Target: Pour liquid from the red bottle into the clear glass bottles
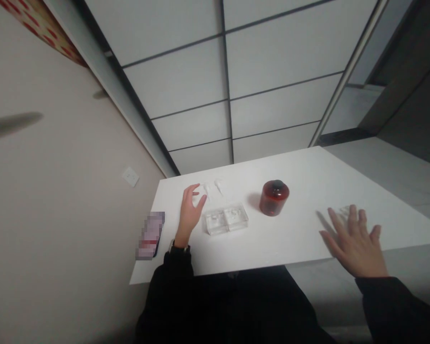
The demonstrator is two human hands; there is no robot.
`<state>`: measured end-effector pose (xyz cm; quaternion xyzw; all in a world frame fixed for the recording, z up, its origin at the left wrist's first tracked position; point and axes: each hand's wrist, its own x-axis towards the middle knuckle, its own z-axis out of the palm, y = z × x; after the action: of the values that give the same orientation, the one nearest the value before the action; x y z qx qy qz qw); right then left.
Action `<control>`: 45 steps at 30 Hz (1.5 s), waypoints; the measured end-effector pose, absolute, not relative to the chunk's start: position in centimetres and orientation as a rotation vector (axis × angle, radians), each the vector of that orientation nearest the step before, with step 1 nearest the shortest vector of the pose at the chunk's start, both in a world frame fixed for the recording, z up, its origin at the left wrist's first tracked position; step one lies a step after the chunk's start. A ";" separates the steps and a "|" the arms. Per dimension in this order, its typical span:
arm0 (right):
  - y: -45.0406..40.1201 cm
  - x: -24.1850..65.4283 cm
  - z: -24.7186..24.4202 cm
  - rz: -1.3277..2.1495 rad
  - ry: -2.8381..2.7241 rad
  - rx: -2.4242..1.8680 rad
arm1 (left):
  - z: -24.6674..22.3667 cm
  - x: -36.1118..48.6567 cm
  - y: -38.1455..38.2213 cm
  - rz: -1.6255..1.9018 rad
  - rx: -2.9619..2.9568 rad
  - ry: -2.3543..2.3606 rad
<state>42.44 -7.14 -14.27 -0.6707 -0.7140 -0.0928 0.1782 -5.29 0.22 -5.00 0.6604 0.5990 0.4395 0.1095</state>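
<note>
On the white table [294,239], my left hand [191,210] is at the left with thumb and fingers apart, nothing between them. Just beyond its fingertips lie two small whitish items, one nearer the hand [207,188] and one farther right [218,186]; what they are is too unclear to tell. A clear two-part box [226,220] with small things inside sits right of my left hand. Farther right stands a dark red jar [273,198] with a dark top. My right hand [358,243] is spread at the table's right front, holding nothing.
A phone-like object [151,235], its face pixelated, lies by the table's left edge. A wall with a socket [131,177] rises at the left. White panelled doors [197,86] stand behind the table. My lap is below the front edge.
</note>
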 end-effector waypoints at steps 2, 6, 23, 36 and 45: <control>-7.4 41.5 -14.4 -0.270 -2.123 -1.809 | -5.4 -6.6 2.9 1.195 1.885 1.836; -7.7 40.0 -14.1 -0.230 -2.266 -1.685 | -7.0 -7.3 7.4 1.121 1.895 1.871; -7.9 39.6 -13.3 -0.073 -2.287 -1.697 | -9.9 -6.6 9.4 1.089 1.805 1.909; -7.7 40.4 -14.2 -0.094 -2.295 -1.707 | -10.4 -6.8 9.5 1.237 1.583 1.821; -7.6 40.7 -14.6 -0.106 -2.259 -1.714 | -10.0 -7.1 10.4 1.490 1.371 1.603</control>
<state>40.69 -7.65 -14.56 -0.5972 -0.7868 -0.0370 0.1512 -7.07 10.37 -10.02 0.5105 0.5964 0.5546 0.2759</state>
